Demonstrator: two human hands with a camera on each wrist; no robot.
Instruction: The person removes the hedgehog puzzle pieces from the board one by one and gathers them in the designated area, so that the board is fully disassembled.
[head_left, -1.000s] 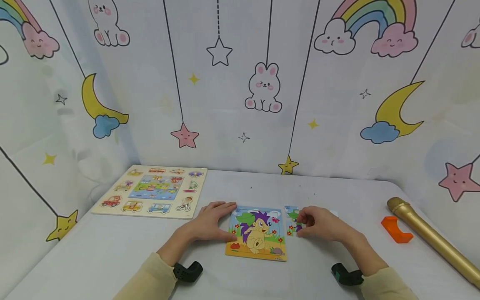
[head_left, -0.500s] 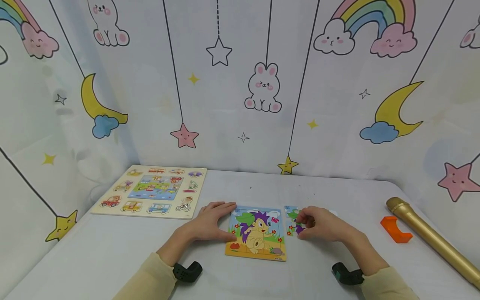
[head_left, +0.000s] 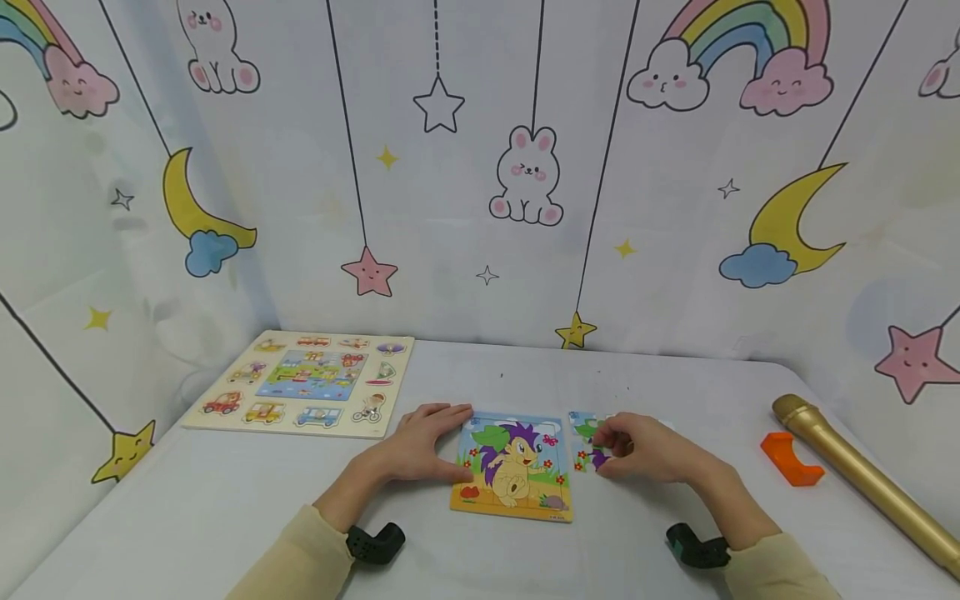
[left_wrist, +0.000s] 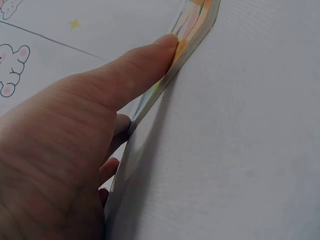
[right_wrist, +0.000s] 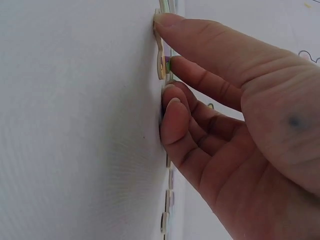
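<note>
A square hedgehog jigsaw board (head_left: pixel 517 467) lies flat on the white table. My left hand (head_left: pixel 412 446) spans its left edge, forefinger at the far corner and thumb resting on the near left rim. In the left wrist view the straight thumb (left_wrist: pixel 145 60) lies along the board's edge (left_wrist: pixel 195 45). My right hand (head_left: pixel 648 450) is just right of the board, over loose jigsaw pieces (head_left: pixel 581 458). Its thumb and forefinger pinch a thin jigsaw piece (right_wrist: pixel 161 65) low at the table, the other fingers curled in. The hand hides part of the pieces.
A larger vehicle puzzle board (head_left: pixel 292 417) lies at the back left. On the right are an orange curved block (head_left: pixel 792 460) and a long gold microphone (head_left: pixel 862 475). A patterned curtain (head_left: pixel 465 192) hangs behind the table.
My right hand's fingertips have shifted very slightly to the right among the loose jigsaw pieces. The left hand and the hedgehog board stay as they were.
</note>
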